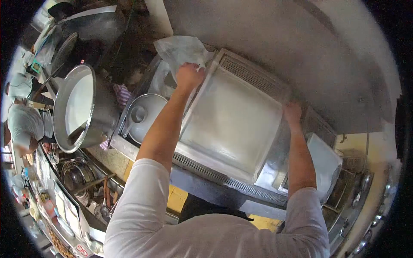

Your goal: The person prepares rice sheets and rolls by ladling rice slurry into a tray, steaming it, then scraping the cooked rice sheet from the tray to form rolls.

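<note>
A broad, pale translucent plastic sheet (234, 116) lies over a rectangular metal unit in front of me. My left hand (190, 76) is closed at its far left corner, with a bit of white material showing at the fingers. Just behind that hand is a crumpled clear plastic bag (183, 49). My right hand (292, 112) is curled at the sheet's far right corner; its fingertips are partly hidden. Beyond the sheet's far edge shows a perforated metal panel (249, 73).
A large steel pot (105, 112) of white liquid stands at left, near a round white lid (146, 116). A slotted metal strip (228, 178) runs along the front. At right sits a white-covered box (322, 163). Another person (28, 118) stands far left.
</note>
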A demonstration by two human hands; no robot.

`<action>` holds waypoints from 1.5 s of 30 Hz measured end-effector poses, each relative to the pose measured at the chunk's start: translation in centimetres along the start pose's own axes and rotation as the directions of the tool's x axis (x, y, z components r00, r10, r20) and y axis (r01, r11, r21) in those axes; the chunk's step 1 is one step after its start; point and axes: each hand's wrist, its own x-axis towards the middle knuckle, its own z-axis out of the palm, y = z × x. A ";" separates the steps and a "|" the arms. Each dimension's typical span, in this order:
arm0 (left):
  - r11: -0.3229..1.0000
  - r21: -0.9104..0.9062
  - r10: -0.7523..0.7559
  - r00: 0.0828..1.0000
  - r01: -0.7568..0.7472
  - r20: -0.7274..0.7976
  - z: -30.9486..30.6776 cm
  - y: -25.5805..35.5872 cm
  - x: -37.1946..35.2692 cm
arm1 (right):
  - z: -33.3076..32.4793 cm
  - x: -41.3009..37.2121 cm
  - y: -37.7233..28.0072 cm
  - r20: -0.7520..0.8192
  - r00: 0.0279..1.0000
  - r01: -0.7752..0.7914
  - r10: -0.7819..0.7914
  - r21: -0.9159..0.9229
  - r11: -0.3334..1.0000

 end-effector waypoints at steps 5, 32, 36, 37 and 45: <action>0.996 0.070 0.049 0.990 -0.059 0.131 3.3 2.1 3.9 | 2.1 0.7 2.3 -0.236 0.949 0.162 -0.207 -0.197 0.967; 0.979 -0.170 -0.052 0.664 -0.114 -0.746 -22.7 3.9 -25.5 | -22.1 -27.9 -12.1 -0.653 0.570 0.677 -0.499 0.029 0.736; 0.984 -0.178 -0.152 0.507 -0.002 -0.848 -30.0 4.8 -36.5 | -26.1 -33.3 -15.6 -0.666 0.462 0.807 -0.585 0.041 0.590; 0.986 -0.162 -0.157 0.468 0.028 -0.870 -31.9 4.9 -39.5 | -27.0 -34.6 -16.6 -0.656 0.439 0.832 -0.614 0.039 0.553; 0.929 -0.371 -0.364 0.170 -0.009 -0.916 -43.6 5.3 -61.4 | -29.9 -44.6 -28.0 -0.679 0.095 0.995 -0.728 0.095 0.041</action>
